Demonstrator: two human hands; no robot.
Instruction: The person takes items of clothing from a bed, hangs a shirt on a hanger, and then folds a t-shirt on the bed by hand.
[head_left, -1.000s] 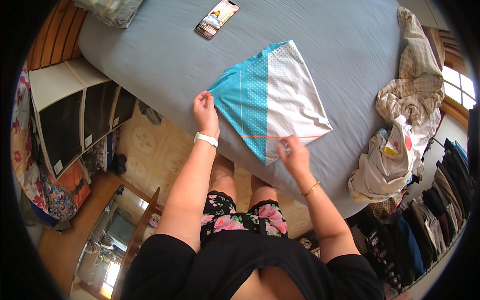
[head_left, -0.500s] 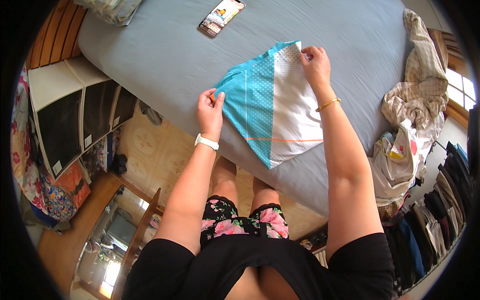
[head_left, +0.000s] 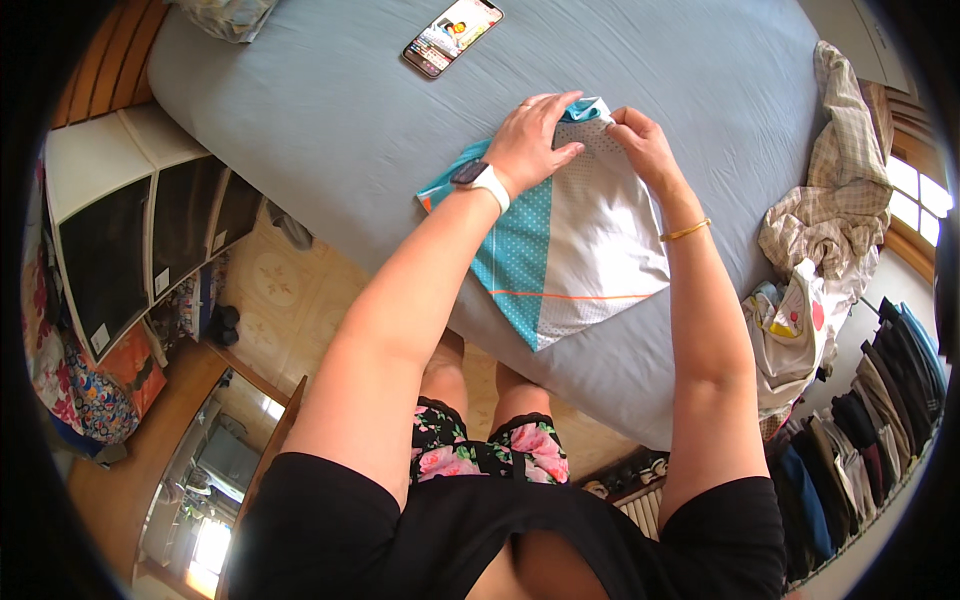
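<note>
A turquoise-and-white dotted cloth point(head_left: 600, 240) with an orange line lies folded on the bed; its exact kind is not plain. My left hand point(head_left: 532, 147), a white-banded watch at its wrist, rests across the cloth's far part. Its fingers are stretched toward a turquoise fold and its thumb is spread apart. At the far right edge, my right hand point(head_left: 648, 147) pinches the cloth between thumb and fingers; a gold bangle circles that wrist. The near corner of the cloth points toward me.
On the grey bed sheet point(head_left: 330, 130), a lit phone point(head_left: 452, 38) lies beyond the cloth. Rumpled checked fabric point(head_left: 835, 190) is heaped along the right side, above hanging clothes point(head_left: 850, 440). Dark-fronted cabinets point(head_left: 105, 260) stand at the left.
My left hand has left the cloth's left corner and moved right and away from me, over its far part. The right hand still grips the right edge; the cloth's far edge is now bunched.
</note>
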